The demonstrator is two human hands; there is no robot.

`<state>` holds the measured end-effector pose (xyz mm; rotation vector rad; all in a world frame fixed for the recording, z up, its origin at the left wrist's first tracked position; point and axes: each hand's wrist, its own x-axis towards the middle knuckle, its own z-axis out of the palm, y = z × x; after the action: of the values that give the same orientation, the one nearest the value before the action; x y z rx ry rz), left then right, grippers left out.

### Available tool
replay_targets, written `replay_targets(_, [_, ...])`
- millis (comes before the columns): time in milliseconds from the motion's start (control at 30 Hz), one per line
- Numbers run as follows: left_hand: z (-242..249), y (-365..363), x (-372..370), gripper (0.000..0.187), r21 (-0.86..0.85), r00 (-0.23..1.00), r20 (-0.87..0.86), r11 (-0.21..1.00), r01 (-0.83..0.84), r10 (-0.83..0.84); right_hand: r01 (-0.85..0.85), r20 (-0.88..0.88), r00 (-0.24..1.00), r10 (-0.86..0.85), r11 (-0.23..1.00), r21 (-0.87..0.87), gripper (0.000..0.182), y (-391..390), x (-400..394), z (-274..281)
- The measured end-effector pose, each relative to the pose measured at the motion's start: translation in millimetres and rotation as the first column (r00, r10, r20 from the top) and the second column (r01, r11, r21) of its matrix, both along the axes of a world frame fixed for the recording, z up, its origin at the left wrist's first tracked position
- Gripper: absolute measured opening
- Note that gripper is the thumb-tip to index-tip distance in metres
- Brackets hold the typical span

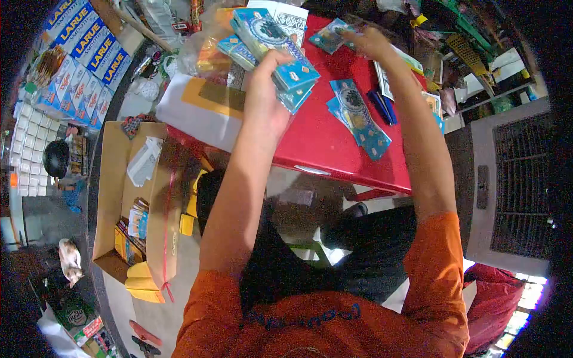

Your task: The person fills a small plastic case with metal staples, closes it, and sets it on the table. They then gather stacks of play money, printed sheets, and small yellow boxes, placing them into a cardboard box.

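A thick stack of blue printed paper notes point(268, 36), looking like banknotes, is gripped in my left hand point(270, 80), with the thumb across its top. Over the far side of the red table point(304, 140), my right hand point(373, 45) has its fingertips at the end of a small batch of blue notes point(330, 37), seemingly pinching it; the fingers show only in part. Nearer to me, more blue notes point(359, 119) lie overlapped and fanned on the table. Beside them is a dark blue object point(382, 107), partly under my right forearm.
White and orange paper point(203, 110) lies at the table's left side, near plastic wrapping point(206, 53) and patterned sheets point(290, 21). An open cardboard box point(161, 209) with printed packets stands on the left. Beer cartons point(89, 39) are stacked behind. A grey louvred unit point(483, 185) is at the right.
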<state>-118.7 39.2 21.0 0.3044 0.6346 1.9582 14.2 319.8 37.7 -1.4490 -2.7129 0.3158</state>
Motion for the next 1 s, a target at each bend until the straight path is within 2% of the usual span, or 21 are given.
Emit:
replay_targets(33, [1.3,1.2,0.5,0.033,0.028,1.0,-0.002,1.0,-0.001,0.001,0.005,-0.001,1.0,-0.005,1.0,0.003,0.075,-11.8,-10.6,-0.2])
replay_targets(100, [5.7,2.0,3.1,0.036,0.053,1.0,-0.01,0.999,0.004,-0.003,-0.038,0.085,0.996,0.018,0.968,0.246,0.084,-45.7,-33.1,-6.3])
replay_targets(133, [10.8,1.8,6.6,0.033,0.052,1.0,0.023,0.998,-0.022,0.021,-0.029,0.077,0.997,0.01,0.97,0.243,0.084,-45.8,-49.6,-16.1])
replay_targets(200, [14.2,2.7,10.5,0.03,0.049,0.998,0.049,0.998,-0.037,0.035,0.286,-0.068,0.954,-0.291,0.824,0.489,0.089,-29.8,-78.6,-42.6])
replay_targets(233, [13.9,3.0,11.3,0.034,0.059,0.997,0.065,0.997,-0.056,0.052,0.296,-0.072,0.951,-0.299,0.823,0.485,0.089,-23.6,-83.5,-46.0])
replay_targets(300, [13.7,4.3,8.7,0.037,0.067,0.994,0.082,0.995,-0.072,0.067,0.169,0.139,0.96,-0.243,0.898,0.406,0.092,-15.6,-90.4,-50.6])
replay_targets(333, [13.8,5.0,6.7,0.04,0.094,0.99,0.124,0.992,-0.08,0.068,0.169,0.141,0.959,-0.245,0.898,0.406,0.092,-24.1,-87.0,-42.7])
replay_targets(400, [13.8,6.9,2.8,0.044,0.122,0.982,0.173,0.988,-0.097,0.075,0.066,0.067,0.995,-0.078,0.985,0.162,0.097,-39.9,-71.8,-23.7])
replay_targets(433, [13.2,8.2,1.8,0.048,0.09,0.984,0.151,0.99,-0.11,0.095,0.061,0.073,0.995,-0.073,0.985,0.161,0.097,-40.0,-66.5,-21.1])
replay_targets(500, [13.3,4.8,2.3,0.053,0.055,0.983,0.136,0.99,-0.129,0.12,0.132,-0.139,0.976,-0.167,0.964,-0.233,0.101,-38.5,-48.1,-16.5])
replay_targets(533, [15.5,1.6,2.0,0.05,0.066,0.984,0.158,0.993,-0.094,0.082,0.055,-0.338,0.921,-0.192,0.925,-0.376,0.091,-37.6,-34.6,-17.7])
replay_targets(567, [16.4,-1.6,1.8,0.046,0.076,0.983,0.179,0.995,-0.06,0.046,0.048,-0.334,0.924,-0.184,0.925,-0.376,0.091,-36.3,-22.2,-17.5])
replay_targets(633, [14.9,1.3,2.4,0.046,0.05,0.984,0.166,0.996,-0.079,0.07,-0.157,-0.604,0.738,-0.3,0.794,-0.587,0.076,-49.2,0.3,-5.4])
replay_targets(667, [15.4,1.3,3.2,0.045,0.026,0.989,0.136,0.997,-0.066,0.062,-0.16,-0.603,0.74,-0.296,0.794,-0.586,0.076,-55.0,6.7,2.2])
replay_targets(733, [18.0,0.6,6.8,0.045,-0.002,0.996,0.068,0.999,-0.054,0.054,-0.383,-0.761,0.529,-0.375,0.694,-0.609,0.059,-73.0,14.4,24.9])
replay_targets(767, [18.4,1.3,8.6,0.045,-0.003,0.996,0.066,0.998,-0.058,0.058,-0.387,-0.761,0.53,-0.373,0.692,-0.609,0.059,-84.2,16.5,35.8])
replay_targets(833, [17.3,4.3,11.6,0.046,0.06,0.999,0.004,0.997,-0.042,0.042,-0.374,-0.782,0.59,-0.202,0.79,-0.486,0.049,-123.7,12.7,61.0])
replay_targets(900, [9.8,8.9,14.6,0.047,0.108,1.0,0.018,0.994,0.023,-0.025,-0.493,-0.72,0.643,0.263,0.86,-0.127,0.043,-178.7,9.0,77.5])
replay_targets(933, [8.9,9.3,15.3,0.049,0.142,0.997,0.06,0.989,0.046,-0.055,-0.514,-0.632,0.667,0.394,0.858,-0.008,0.037,-192.1,8.7,82.2])
replay_targets(967, [8.9,9.3,15.7,0.05,0.174,0.991,0.1,0.982,0.067,-0.085,-0.52,-0.598,0.646,0.474,0.847,0.109,0.04,-193.4,7.8,79.4])
replay_targets(1000, [14.2,5.3,17.6,0.051,0.147,0.986,0.164,0.989,0.014,-0.038,-0.432,-0.613,0.67,0.418,0.892,0.136,0.037,-188.6,11.0,74.8])
